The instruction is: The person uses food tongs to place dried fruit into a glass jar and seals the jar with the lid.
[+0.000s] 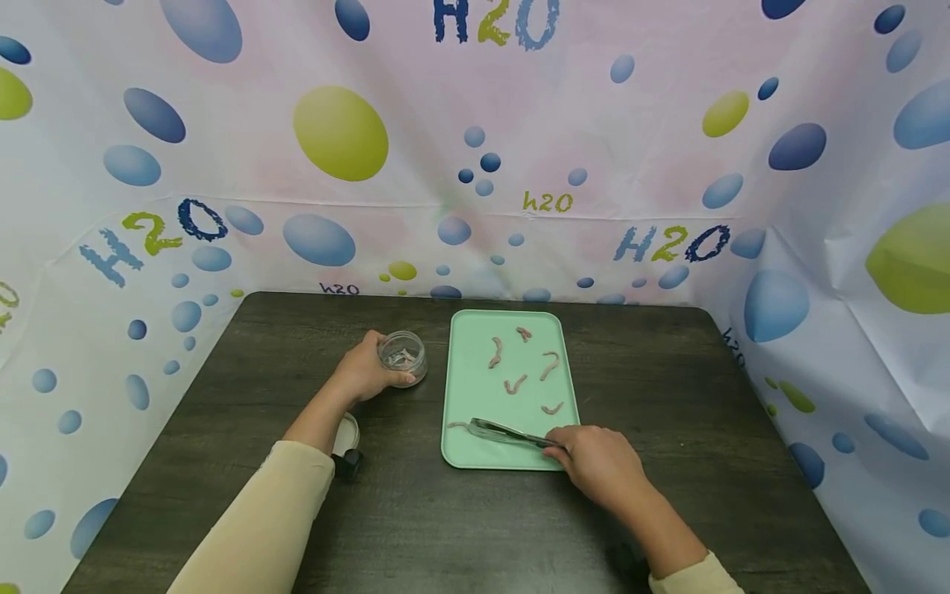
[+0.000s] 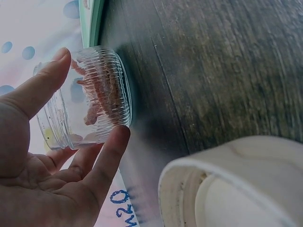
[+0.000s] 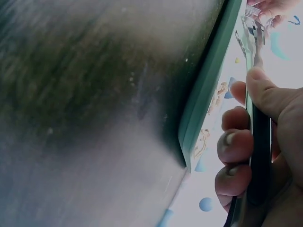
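My left hand (image 1: 364, 371) grips a small ribbed glass jar (image 2: 106, 85) from the side, thumb and fingers around its wall. Pinkish worm-like pieces (image 2: 102, 97) fill the bottom of this jar. In my right hand (image 1: 604, 466) are metal tongs with a dark handle (image 3: 260, 151), held low over the near part of a light green tray (image 1: 475, 396). Right at the tongs' tips (image 1: 478, 426) lies one pink worm (image 1: 457, 425). Several other worms, such as a curved one (image 1: 514, 385), are spread apart on the tray.
A white screw lid (image 2: 236, 184) rests on the dark wooden table (image 1: 416, 528), close to my left wrist and partly hidden by it in the head view. Behind the table hangs a printed sheet (image 1: 416, 165) with blue and green spots, which continues along both sides.
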`<state>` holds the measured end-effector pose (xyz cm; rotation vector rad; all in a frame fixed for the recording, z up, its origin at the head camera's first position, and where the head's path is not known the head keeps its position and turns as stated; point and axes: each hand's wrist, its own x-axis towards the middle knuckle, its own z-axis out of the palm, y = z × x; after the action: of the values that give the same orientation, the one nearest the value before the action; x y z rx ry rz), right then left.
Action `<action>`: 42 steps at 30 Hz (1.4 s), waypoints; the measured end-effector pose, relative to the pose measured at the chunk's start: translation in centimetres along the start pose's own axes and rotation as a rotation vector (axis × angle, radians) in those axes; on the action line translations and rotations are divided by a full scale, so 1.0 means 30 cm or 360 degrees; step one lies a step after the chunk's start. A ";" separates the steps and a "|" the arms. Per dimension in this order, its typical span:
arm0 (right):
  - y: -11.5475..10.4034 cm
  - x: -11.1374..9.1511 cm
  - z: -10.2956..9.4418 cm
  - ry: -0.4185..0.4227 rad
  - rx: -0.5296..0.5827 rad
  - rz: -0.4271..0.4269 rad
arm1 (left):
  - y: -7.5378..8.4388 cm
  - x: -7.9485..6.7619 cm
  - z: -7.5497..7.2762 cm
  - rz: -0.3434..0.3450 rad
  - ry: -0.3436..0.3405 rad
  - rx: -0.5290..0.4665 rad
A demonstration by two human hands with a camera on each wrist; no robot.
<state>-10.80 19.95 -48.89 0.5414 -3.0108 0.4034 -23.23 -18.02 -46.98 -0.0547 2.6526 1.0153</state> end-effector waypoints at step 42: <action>-0.143 0.138 -0.027 0.0150 -0.0107 0.0060 | -0.008 -0.004 0.000 0.0024 0.0003 -0.0019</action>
<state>-13.19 14.90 -46.65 0.4482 -2.9355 0.3186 -23.09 -18.22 -47.10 -0.0382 2.6526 1.0360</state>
